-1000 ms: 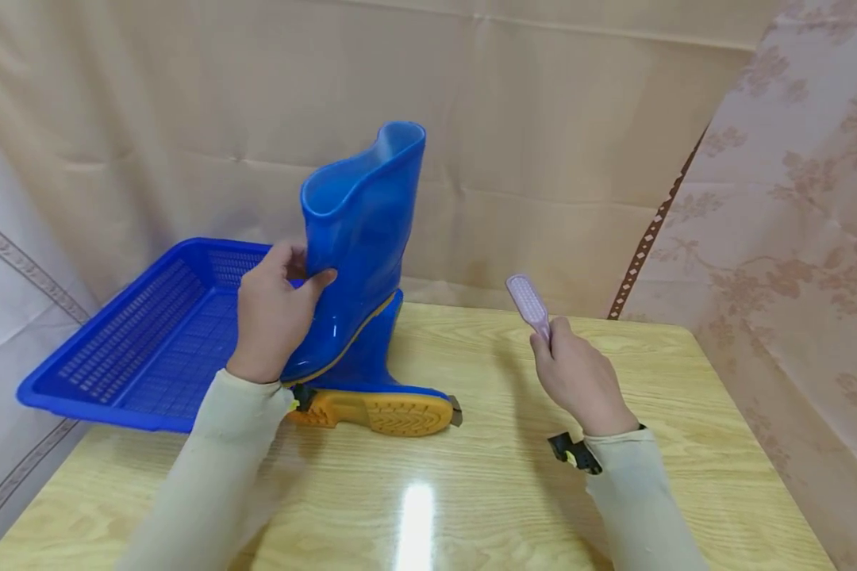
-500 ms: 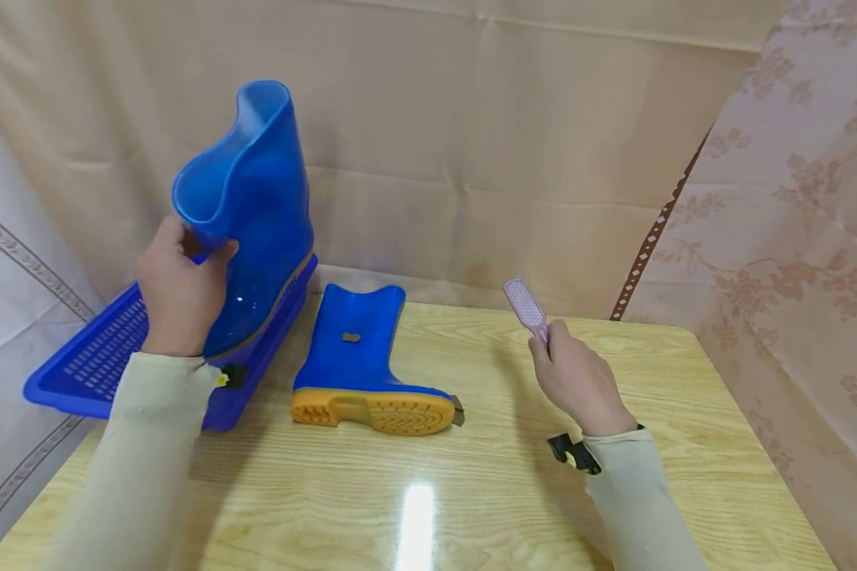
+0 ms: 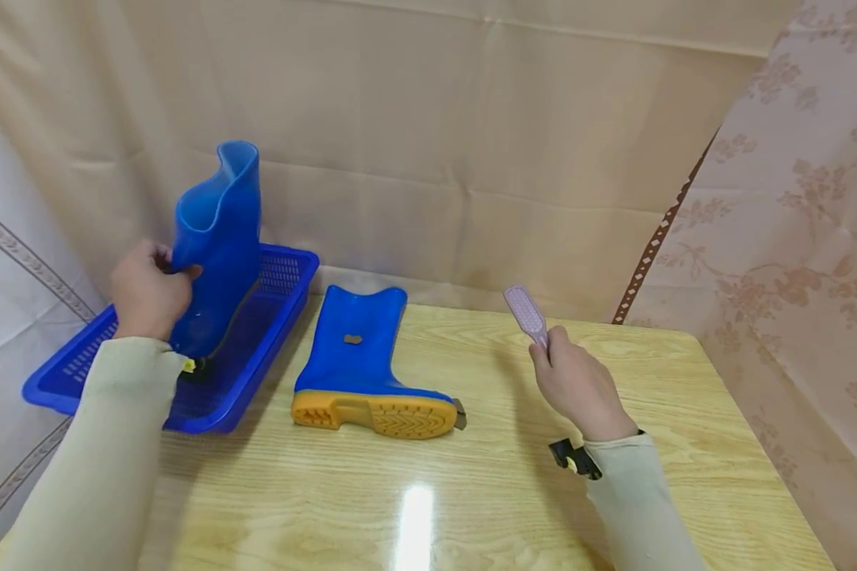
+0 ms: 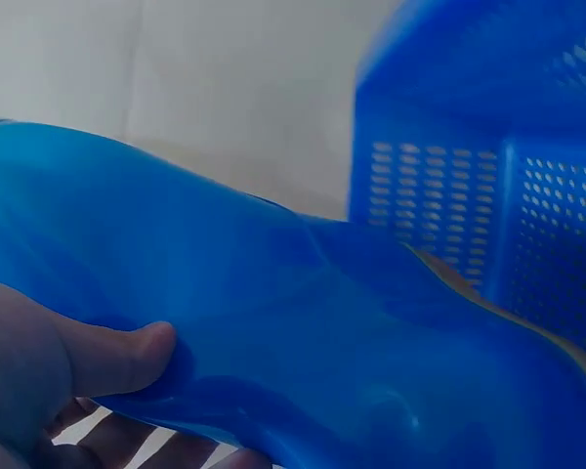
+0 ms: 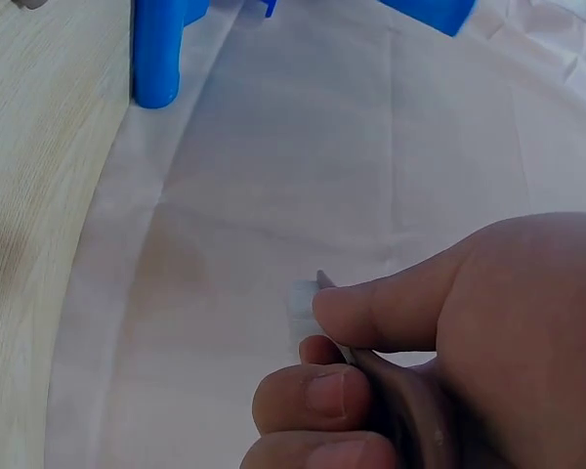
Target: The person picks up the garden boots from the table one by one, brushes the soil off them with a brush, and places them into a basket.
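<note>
My left hand (image 3: pixel 150 297) grips a blue rain boot (image 3: pixel 223 254) by the front of its shaft, thumb on the near side and fingers behind. The boot stands nearly upright, opening upward, its lower part inside a blue plastic basket (image 3: pixel 273 349); I cannot tell whether its sole touches the basket floor. In my right hand (image 3: pixel 578 385) is a pale purple brush (image 3: pixel 524 309), pinched by its handle above the table. White bristles (image 5: pixel 301 311) show past the thumb in the right wrist view. A second blue boot (image 3: pixel 343 366) lies on its side, yellow sole facing me.
A brown patch (image 3: pixel 353 339) marks the lying boot's shaft, and another brown piece (image 3: pixel 460 414) is at its toe. The wooden table (image 3: pixel 500 492) runs back to a beige curtain (image 3: pixel 400 119). A floral cloth (image 3: pixel 793 277) hangs at the right.
My left hand has carried the boot left from in front of the lying boot, up over the basket rim, then down into the basket. The right hand with the brush has barely moved.
</note>
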{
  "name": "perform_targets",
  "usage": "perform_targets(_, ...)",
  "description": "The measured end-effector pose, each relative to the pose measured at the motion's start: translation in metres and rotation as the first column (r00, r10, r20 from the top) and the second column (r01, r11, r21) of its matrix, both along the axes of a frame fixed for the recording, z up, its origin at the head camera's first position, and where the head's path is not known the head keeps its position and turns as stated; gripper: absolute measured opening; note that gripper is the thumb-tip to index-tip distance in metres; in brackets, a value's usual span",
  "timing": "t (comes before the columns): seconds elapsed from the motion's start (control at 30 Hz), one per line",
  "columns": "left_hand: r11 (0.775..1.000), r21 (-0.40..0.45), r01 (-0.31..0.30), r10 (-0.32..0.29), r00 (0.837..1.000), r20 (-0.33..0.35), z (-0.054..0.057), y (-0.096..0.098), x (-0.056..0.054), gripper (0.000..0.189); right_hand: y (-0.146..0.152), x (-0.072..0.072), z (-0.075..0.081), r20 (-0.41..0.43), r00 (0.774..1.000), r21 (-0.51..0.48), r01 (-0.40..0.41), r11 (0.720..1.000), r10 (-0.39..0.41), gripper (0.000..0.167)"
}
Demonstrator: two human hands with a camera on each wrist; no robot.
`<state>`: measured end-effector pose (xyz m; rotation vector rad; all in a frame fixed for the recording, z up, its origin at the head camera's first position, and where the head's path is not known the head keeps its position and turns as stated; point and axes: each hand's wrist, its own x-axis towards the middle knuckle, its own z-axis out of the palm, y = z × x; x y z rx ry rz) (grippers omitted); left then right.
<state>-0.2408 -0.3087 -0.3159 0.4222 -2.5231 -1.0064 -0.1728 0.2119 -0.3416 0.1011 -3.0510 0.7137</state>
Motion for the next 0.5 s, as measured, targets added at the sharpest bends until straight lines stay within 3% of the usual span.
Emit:
perform_targets(0.13,0.999,0.037,0.015,-0.018,0.997,0.078,-0.007,-0.013,-0.012,0.032,0.002,-0.001,-0.002,0.009,1.0,-0.005,-0.009,1.0,0.009,0.033)
perform_targets(0.5,0.998,0.056,0.006,-0.014,0.988,0.151,-0.023,-0.038,-0.03,0.03,0.005,-0.006,-0.008,0.007,1.0,-0.001,-0.021,1.0,0.021,0.032)
